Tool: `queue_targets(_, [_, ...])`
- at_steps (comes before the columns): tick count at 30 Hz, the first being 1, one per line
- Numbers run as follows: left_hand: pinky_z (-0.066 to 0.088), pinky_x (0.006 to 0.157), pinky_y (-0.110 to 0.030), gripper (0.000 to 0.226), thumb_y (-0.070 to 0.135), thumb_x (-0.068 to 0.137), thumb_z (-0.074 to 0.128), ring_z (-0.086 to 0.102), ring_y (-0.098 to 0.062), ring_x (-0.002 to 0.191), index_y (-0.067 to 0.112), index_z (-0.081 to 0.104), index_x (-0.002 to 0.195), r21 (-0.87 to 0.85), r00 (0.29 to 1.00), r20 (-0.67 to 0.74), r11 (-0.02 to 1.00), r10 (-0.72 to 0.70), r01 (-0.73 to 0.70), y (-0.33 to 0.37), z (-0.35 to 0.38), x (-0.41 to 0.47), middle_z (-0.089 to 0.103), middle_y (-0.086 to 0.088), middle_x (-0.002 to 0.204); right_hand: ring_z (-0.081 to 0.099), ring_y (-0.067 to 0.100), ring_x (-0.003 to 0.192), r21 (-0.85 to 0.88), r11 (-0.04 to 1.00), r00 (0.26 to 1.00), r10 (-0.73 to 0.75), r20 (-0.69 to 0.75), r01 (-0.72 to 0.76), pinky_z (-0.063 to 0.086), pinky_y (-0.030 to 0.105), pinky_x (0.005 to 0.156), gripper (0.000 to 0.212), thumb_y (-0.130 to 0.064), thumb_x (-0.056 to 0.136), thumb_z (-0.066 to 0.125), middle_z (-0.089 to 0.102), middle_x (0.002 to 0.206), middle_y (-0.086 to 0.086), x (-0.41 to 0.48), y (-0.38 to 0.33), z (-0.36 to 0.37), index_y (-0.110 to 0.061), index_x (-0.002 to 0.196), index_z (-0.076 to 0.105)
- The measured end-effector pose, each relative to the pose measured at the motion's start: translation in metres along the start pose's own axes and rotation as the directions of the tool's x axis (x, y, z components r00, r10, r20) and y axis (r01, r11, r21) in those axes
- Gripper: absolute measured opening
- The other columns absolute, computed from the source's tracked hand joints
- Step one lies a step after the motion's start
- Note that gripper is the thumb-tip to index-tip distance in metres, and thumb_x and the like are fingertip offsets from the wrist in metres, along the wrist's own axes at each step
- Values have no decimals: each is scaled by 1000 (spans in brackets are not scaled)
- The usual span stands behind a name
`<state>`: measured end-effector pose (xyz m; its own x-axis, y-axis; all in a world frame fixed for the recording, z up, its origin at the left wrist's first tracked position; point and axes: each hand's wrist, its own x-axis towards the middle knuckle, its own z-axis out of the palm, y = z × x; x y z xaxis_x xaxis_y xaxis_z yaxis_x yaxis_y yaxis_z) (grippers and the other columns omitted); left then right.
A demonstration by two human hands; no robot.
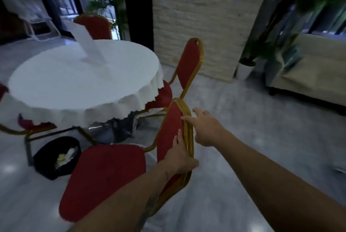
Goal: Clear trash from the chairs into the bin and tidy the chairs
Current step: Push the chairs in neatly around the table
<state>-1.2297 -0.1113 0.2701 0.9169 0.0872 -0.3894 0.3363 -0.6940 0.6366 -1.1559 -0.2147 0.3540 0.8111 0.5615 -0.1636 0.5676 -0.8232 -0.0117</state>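
A red chair with a gold frame (pixel 104 177) stands just in front of me, its seat bare. My left hand (pixel 179 156) grips the lower edge of its backrest (pixel 170 130), thumb behind the frame. My right hand (pixel 206 128) rests on the backrest's upper gold rim with fingers spread, not closed around it. A black bin (pixel 45 158) holding crumpled pale trash sits on the floor to the chair's left, beside the table.
A round table with a white cloth (pixel 84 78) fills the left middle. More red chairs stand around it: one at the right (pixel 189 63), one behind (pixel 93 25), one at the left (pixel 33 125). A stone pillar (pixel 206 16), potted plant (pixel 245 68) and sofa (pixel 309 74) lie beyond.
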Motion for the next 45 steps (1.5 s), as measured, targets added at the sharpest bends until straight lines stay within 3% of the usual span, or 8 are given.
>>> queue_targets(4, [31,116,-45,130,47,57,72,18,-23,149,20,-7,157,-65,999,-41,998,4,-6,3,6,-23,6,-2,165,35,38,131,-20,998,997,-55,-61,54,44,52,100,64,-20,88,60,30,151,12,-6,7,13,-38,144,35])
queue_targets(9, [49,101,-47,131,49,52,76,51,-31,126,32,-1,156,-108,999,25,993,-33,36,-3,12,-39,47,-14,140,17,40,145,-71,983,972,-179,-149,170,31,57,111,40,-34,88,58,26,155,12,-16,14,10,-28,127,50])
queue_targets(18, [46,95,-33,111,27,77,72,49,-28,125,34,-6,156,10,975,207,996,85,-89,-12,22,-90,34,-5,152,45,24,117,-156,977,982,-165,-97,149,38,41,100,43,-34,77,61,48,119,-1,-57,25,32,-27,117,45])
queue_targets(23, [46,72,-32,103,27,72,70,55,-21,90,45,8,152,63,952,267,983,150,-173,-43,8,-116,54,-10,122,41,23,113,-224,968,994,-113,6,112,37,43,101,39,-49,75,56,45,111,0,-80,3,37,-36,113,58])
queue_targets(27, [53,87,-40,96,24,71,70,60,-24,100,48,19,149,119,952,272,977,139,-177,-74,-19,-142,59,-4,113,49,20,96,-119,991,997,-56,57,63,44,39,94,29,-50,74,57,53,100,-2,-91,-39,41,-32,97,58])
queue_targets(33, [50,86,-37,82,22,74,66,55,-22,101,42,33,146,170,969,246,985,-20,-23,-139,-70,-184,53,1,114,54,18,78,-98,992,996,-81,33,84,54,41,75,20,-41,68,59,54,79,-6,-92,-121,43,-29,83,56])
queue_targets(37, [49,75,-33,39,19,75,60,60,-22,89,17,63,114,135,975,192,987,-115,90,-190,-107,-213,60,-1,95,57,17,75,-6,994,993,-112,-25,112,56,37,69,10,-28,73,62,57,81,-5,-90,-153,51,-28,80,55])
queue_targets(45, [58,77,-36,45,11,72,56,62,-17,90,28,63,113,70,978,-194,993,-81,96,-257,-125,-243,63,3,98,59,22,102,-58,983,980,-180,-79,176,40,40,89,24,-29,83,63,61,106,-6,-79,-215,69,-29,100,47])
